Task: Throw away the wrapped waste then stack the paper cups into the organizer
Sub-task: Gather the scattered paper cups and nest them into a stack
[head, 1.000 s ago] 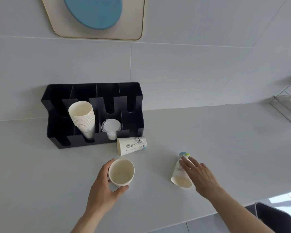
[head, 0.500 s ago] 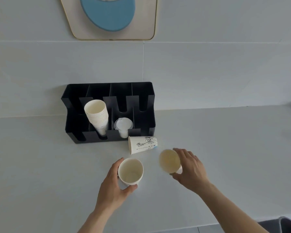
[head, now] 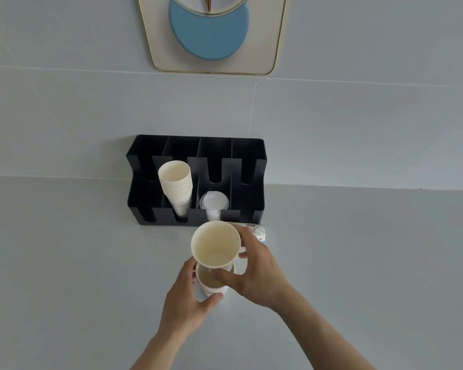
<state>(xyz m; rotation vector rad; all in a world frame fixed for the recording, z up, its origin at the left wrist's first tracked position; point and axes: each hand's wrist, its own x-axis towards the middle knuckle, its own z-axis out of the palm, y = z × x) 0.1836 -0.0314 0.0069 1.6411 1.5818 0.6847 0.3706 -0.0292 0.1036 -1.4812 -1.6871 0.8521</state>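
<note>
right hand (head: 259,273): wrapped round the upper cup (head: 216,244), thumb on the near side, fingers behind; cup tilted, mouth toward camera, its base going into the cup below.
left hand (head: 183,303): cupped round the lower cup (head: 211,285), thumb at the near wall, steadying it upright on or just above the counter, cannot tell which.
step (judged): nesting two loose cups before they go to the organizer.
third cup (head: 255,232): lies on its side on the counter (head: 64,263), just behind the right hand, printed wall up, mostly hidden.
organizer (head: 195,180): black, against the wall, four slots; cup stack (head: 175,186) leans in the second slot from the left, clear lids (head: 214,202) in the third, the outer two look empty.
wrapped waste: not in view.
handling (judged): paper cups, very light, thin walls, crush easily; the rolled rim is the stiffest part. Take hold on the side wall below the rim, light squeeze. Nested cups may stick or go in crooked; line up the axes first.
edges: notched slot fronts on the organizer could catch a cup's base; the stack leans, so a push could tip it.
open room: wide bare counter left and right of the hands; the path to the stack goes up and left, nothing between.
</note>
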